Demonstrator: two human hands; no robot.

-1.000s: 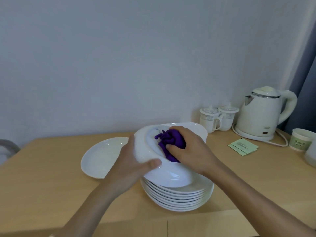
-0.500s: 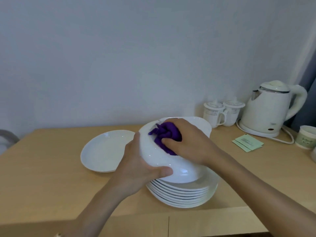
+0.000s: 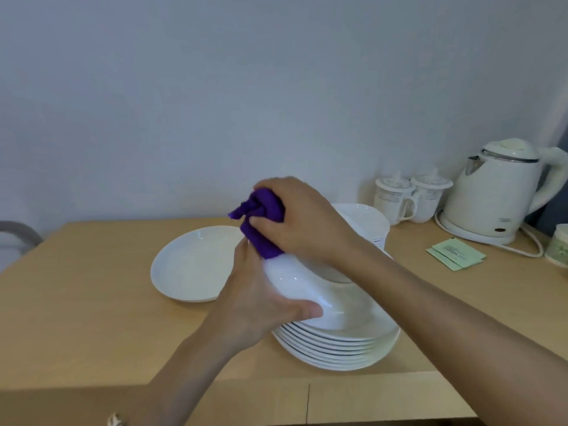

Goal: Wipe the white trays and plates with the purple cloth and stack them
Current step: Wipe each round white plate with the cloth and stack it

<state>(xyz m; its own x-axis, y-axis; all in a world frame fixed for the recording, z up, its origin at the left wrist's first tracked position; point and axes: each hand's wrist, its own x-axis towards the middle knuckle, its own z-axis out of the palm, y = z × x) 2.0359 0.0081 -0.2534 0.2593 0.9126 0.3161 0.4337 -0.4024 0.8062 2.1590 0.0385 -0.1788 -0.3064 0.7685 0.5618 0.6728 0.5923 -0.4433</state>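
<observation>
My left hand (image 3: 258, 302) holds a plate (image 3: 295, 281) tilted over the stack (image 3: 335, 345) at the table's (image 3: 76, 302) near edge, my right hand (image 3: 304, 219) grips the cloth (image 3: 264, 222) at its far rim, a lone plate (image 3: 190, 265) lies just left, and two lidded cups (image 3: 393, 198), the kettle (image 3: 498, 192) and packets (image 3: 455, 253) sit far right.

Purple cloth (image 3: 265, 221) on tilted plate (image 3: 293, 282)
</observation>
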